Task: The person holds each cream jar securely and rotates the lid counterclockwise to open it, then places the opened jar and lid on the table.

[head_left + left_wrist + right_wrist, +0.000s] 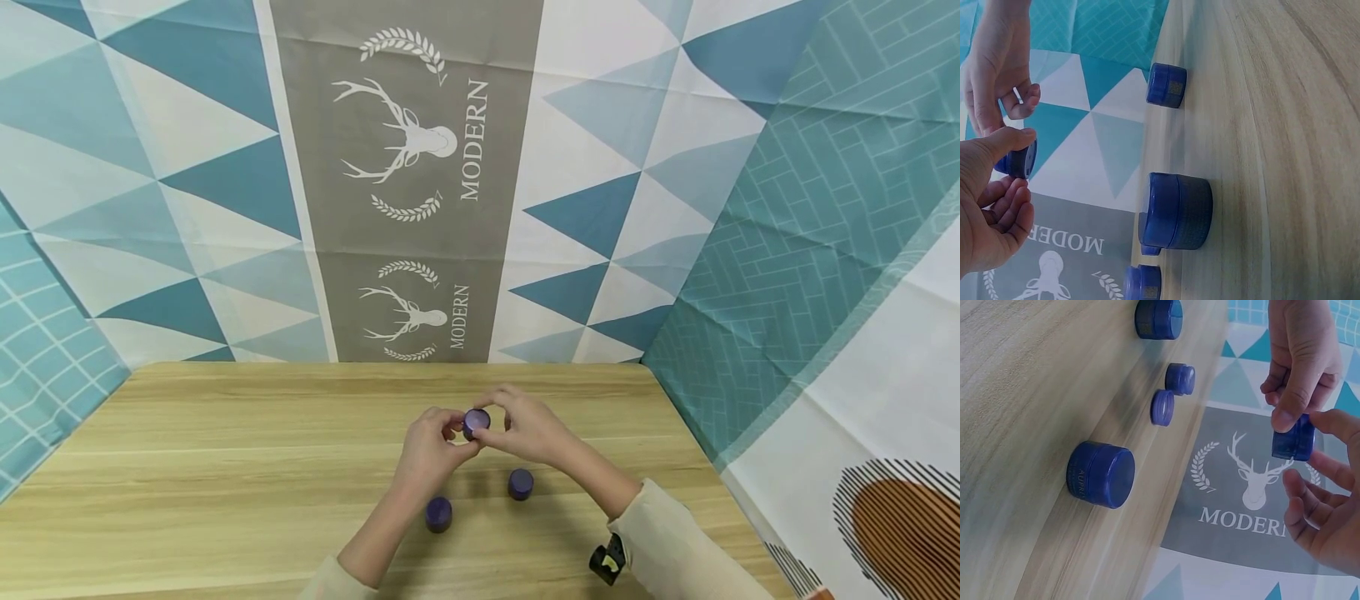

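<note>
Five small, rounded, purple-blue pieces are counted: one held jar (pixel 476 423), two lidded jars, one stepped jar and one shallow ring-like piece. The held jar is raised above the table (pixel 225 467), and a pale lilac disc is shown at its upper face. Its left side is pinched by the left hand (pixel 429 454) and its right side by the right hand (pixel 528 427); the fingers and thumbs of both are clamped on it.

The two lidded jars are stood on the table, nearer the person than the held jar: the left lidded jar (pixel 438 514) to its left, the right lidded jar (pixel 521 483) to its right. Both are squat, smooth-topped cylinders, each ringed by a seam, and the right one is marked with faint lettering.

Lower than the held jar, the stepped jar (pixel 1180 379) and the ring-like piece (pixel 1161 407) are set side by side on the table; the latter is possibly a loose lid, though it is seen small.

The table is finished in pale, streaked wood grain. Behind the held jar, a creased cloth (pixel 585 167) is hung, printed with triangles and two deer heads.
</note>
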Demonstrator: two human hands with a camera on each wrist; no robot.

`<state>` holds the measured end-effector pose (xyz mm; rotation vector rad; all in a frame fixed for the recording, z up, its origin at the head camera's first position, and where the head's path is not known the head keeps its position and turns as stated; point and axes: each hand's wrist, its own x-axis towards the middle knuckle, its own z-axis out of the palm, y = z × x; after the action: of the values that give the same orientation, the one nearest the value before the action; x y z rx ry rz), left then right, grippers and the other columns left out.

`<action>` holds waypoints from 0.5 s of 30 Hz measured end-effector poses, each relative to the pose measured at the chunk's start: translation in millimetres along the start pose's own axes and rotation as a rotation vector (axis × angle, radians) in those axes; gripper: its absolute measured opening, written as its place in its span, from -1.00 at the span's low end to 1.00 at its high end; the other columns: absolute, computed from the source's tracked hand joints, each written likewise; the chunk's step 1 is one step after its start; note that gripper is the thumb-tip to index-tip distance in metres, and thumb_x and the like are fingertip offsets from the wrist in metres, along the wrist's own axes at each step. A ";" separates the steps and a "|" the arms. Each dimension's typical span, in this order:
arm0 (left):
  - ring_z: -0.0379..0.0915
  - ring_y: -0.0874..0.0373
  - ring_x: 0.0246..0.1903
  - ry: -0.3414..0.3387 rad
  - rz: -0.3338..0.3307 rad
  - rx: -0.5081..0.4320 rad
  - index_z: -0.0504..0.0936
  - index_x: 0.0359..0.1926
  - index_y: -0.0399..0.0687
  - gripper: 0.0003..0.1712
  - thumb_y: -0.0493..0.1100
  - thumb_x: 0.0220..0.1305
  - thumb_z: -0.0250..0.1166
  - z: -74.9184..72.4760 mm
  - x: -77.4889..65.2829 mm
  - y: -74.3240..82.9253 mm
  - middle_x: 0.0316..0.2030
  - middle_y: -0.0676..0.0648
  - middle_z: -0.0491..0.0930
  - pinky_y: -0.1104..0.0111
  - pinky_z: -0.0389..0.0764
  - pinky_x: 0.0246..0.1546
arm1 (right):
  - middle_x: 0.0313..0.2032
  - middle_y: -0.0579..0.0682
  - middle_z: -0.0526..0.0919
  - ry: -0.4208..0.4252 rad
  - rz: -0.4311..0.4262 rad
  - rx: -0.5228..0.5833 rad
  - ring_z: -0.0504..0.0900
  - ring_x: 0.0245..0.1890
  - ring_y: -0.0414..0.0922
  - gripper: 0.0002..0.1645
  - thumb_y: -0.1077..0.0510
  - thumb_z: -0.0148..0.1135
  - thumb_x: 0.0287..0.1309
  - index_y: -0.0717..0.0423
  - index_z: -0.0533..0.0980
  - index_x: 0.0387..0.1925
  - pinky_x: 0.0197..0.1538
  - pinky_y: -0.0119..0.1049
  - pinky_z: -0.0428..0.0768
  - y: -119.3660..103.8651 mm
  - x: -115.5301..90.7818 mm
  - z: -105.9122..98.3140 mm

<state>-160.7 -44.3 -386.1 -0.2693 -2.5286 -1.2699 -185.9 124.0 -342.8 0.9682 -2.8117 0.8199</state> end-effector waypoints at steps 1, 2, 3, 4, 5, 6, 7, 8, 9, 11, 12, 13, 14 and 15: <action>0.40 0.19 -0.38 -0.005 -0.001 -0.001 0.66 -0.27 -0.20 -0.65 -0.14 -0.12 0.48 0.0 0.0 -0.1 -0.37 -0.06 0.58 0.48 0.48 -0.40 | 0.02 -0.01 0.54 -0.006 -0.016 -0.002 0.38 -0.58 -0.30 -0.58 0.02 0.26 0.13 0.01 0.52 0.03 -0.50 -0.46 0.42 0.3 0.1 0.0; 0.40 0.19 -0.38 -0.010 -0.002 -0.003 0.66 -0.27 -0.21 -0.65 -0.14 -0.12 0.48 0.2 0.0 -0.1 -0.37 -0.06 0.58 0.48 0.48 -0.40 | 0.02 -0.01 0.55 -0.014 -0.030 0.000 0.39 -0.59 -0.29 -0.59 0.05 0.25 0.13 0.02 0.52 0.04 -0.50 -0.46 0.42 0.4 0.1 0.0; 0.40 0.19 -0.38 -0.014 -0.003 -0.003 0.66 -0.26 -0.21 -0.65 -0.15 -0.12 0.47 0.3 0.0 -0.2 -0.37 -0.06 0.58 0.48 0.48 -0.40 | 0.01 -0.01 0.55 -0.023 -0.043 0.001 0.39 -0.59 -0.28 -0.58 0.07 0.24 0.13 0.03 0.51 0.05 -0.51 -0.46 0.42 0.6 0.2 -0.1; 0.40 0.19 -0.38 -0.017 -0.007 -0.005 0.66 -0.26 -0.22 -0.65 -0.15 -0.11 0.47 0.5 0.1 -0.1 -0.36 -0.07 0.58 0.48 0.48 -0.40 | 0.02 0.00 0.54 -0.032 -0.053 0.004 0.39 -0.60 -0.27 -0.57 0.10 0.23 0.13 0.04 0.50 0.07 -0.52 -0.46 0.42 1.0 0.2 -0.1; 0.41 0.19 -0.38 -0.018 -0.010 -0.006 0.66 -0.26 -0.22 -0.65 -0.16 -0.11 0.47 0.6 0.1 0.0 -0.36 -0.08 0.58 0.48 0.49 -0.39 | 0.02 0.00 0.54 -0.041 -0.057 0.006 0.39 -0.61 -0.27 -0.54 0.10 0.22 0.13 0.05 0.49 0.09 -0.53 -0.46 0.42 1.3 0.1 -0.2; 0.41 0.18 -0.38 -0.017 -0.013 -0.005 0.66 -0.26 -0.22 -0.65 -0.16 -0.12 0.47 0.8 0.2 0.0 -0.36 -0.08 0.58 0.48 0.49 -0.39 | 0.03 0.00 0.53 -0.048 -0.054 0.008 0.39 -0.62 -0.27 -0.52 0.10 0.22 0.13 0.05 0.47 0.12 -0.54 -0.45 0.41 1.6 -0.1 -0.2; 0.41 0.18 -0.38 -0.016 -0.014 -0.003 0.66 -0.26 -0.23 -0.65 -0.17 -0.13 0.48 0.9 0.2 0.0 -0.36 -0.09 0.58 0.48 0.48 -0.39 | 0.04 0.00 0.53 -0.054 -0.045 0.010 0.38 -0.62 -0.28 -0.49 0.08 0.23 0.13 0.04 0.45 0.14 -0.54 -0.45 0.41 1.9 -0.3 -0.1; 0.42 0.17 -0.38 -0.014 -0.015 -0.001 0.66 -0.26 -0.23 -0.64 -0.18 -0.14 0.48 0.9 0.2 0.2 -0.36 -0.10 0.58 0.47 0.48 -0.39 | 0.05 0.00 0.52 -0.055 -0.035 0.010 0.38 -0.62 -0.29 -0.47 0.06 0.23 0.13 0.04 0.44 0.16 -0.54 -0.45 0.41 2.1 -0.5 0.0; 0.42 0.17 -0.38 -0.012 -0.014 0.004 0.66 -0.26 -0.24 -0.64 -0.19 -0.14 0.48 1.0 0.1 0.1 -0.36 -0.11 0.59 0.47 0.48 -0.40 | 0.05 -0.01 0.52 -0.055 -0.024 0.008 0.37 -0.62 -0.30 -0.45 0.03 0.24 0.13 0.03 0.43 0.17 -0.53 -0.45 0.40 2.3 -0.5 0.1; 0.43 0.16 -0.39 -0.007 -0.015 0.010 0.66 -0.27 -0.24 -0.64 -0.19 -0.16 0.48 1.1 0.1 0.3 -0.36 -0.11 0.59 0.46 0.48 -0.40 | 0.05 -0.01 0.52 -0.044 0.002 0.006 0.36 -0.62 -0.32 -0.42 -0.04 0.26 0.11 0.01 0.42 0.17 -0.53 -0.45 0.39 2.7 -0.5 0.4; 0.43 0.17 -0.39 -0.004 -0.016 0.012 0.66 -0.27 -0.23 -0.64 -0.19 -0.16 0.49 1.2 0.1 0.3 -0.36 -0.10 0.59 0.47 0.48 -0.40 | 0.05 -0.02 0.52 -0.034 0.015 0.006 0.35 -0.62 -0.32 -0.41 -0.07 0.27 0.10 0.00 0.43 0.16 -0.53 -0.45 0.39 2.7 -0.4 0.5; 0.42 0.17 -0.39 -0.003 -0.016 0.012 0.66 -0.27 -0.23 -0.64 -0.19 -0.16 0.49 1.3 0.1 0.3 -0.36 -0.10 0.59 0.46 0.49 -0.40 | 0.04 -0.02 0.53 -0.026 0.028 0.004 0.35 -0.62 -0.32 -0.41 -0.10 0.27 0.09 -0.01 0.44 0.15 -0.54 -0.45 0.38 2.7 -0.4 0.7; 0.42 0.18 -0.39 -0.002 -0.016 0.012 0.66 -0.27 -0.23 -0.65 -0.18 -0.15 0.49 1.5 0.1 0.3 -0.37 -0.09 0.59 0.46 0.49 -0.40 | 0.04 -0.02 0.53 -0.014 0.038 0.004 0.34 -0.62 -0.31 -0.42 -0.11 0.28 0.08 0.00 0.45 0.12 -0.55 -0.45 0.38 2.9 -0.3 0.7; 0.41 0.18 -0.39 0.000 -0.015 0.010 0.67 -0.28 -0.22 -0.65 -0.17 -0.15 0.49 1.6 0.2 0.3 -0.37 -0.09 0.59 0.46 0.50 -0.39 | 0.03 -0.02 0.54 -0.006 0.047 0.006 0.34 -0.62 -0.30 -0.43 -0.12 0.29 0.08 -0.01 0.47 0.10 -0.55 -0.45 0.37 3.0 -0.3 0.7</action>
<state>-161.1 -42.8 -386.7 -0.2493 -2.5410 -1.2623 -187.4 125.8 -344.9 0.9102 -2.8489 0.8327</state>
